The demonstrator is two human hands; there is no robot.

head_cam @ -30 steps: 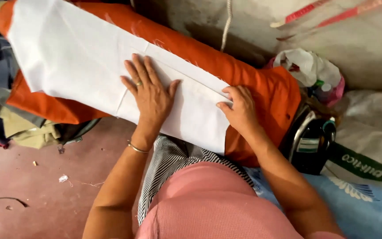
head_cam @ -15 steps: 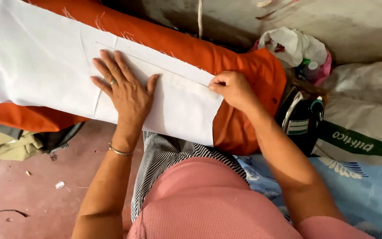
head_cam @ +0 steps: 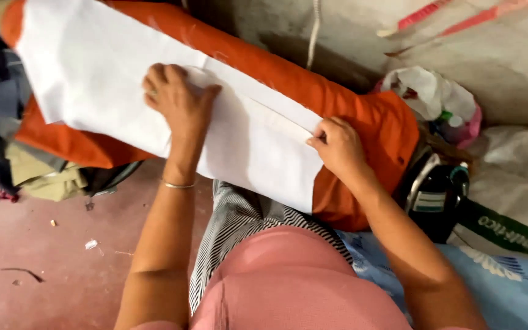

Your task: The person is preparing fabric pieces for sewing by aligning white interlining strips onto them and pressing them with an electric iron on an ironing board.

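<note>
Here the white cloth (head_cam: 99, 91) lies spread over an orange padded board (head_cam: 362, 116), and the 2 hands work on it. The left hand (head_cam: 178, 104) is flat on the cloth near its middle, palm down, fingers together and pressing, with a thin bangle (head_cam: 177, 184) at the wrist. The right hand (head_cam: 337, 146) is near the cloth's right end, its fingers curled and seemingly pinching the folded edge (head_cam: 276, 119) that runs along the upper side. I think the step in hand is to make this fold straight and flat. To do it well, the left palm should hold the cloth firm so it does not slide on the board, while the right fingers pull the edge gently, keeping the fold the same width along its length. Just beside the board at the right stands a dark iron (head_cam: 435, 195), and a pile of clothes (head_cam: 44, 177) lies at the left.
</note>
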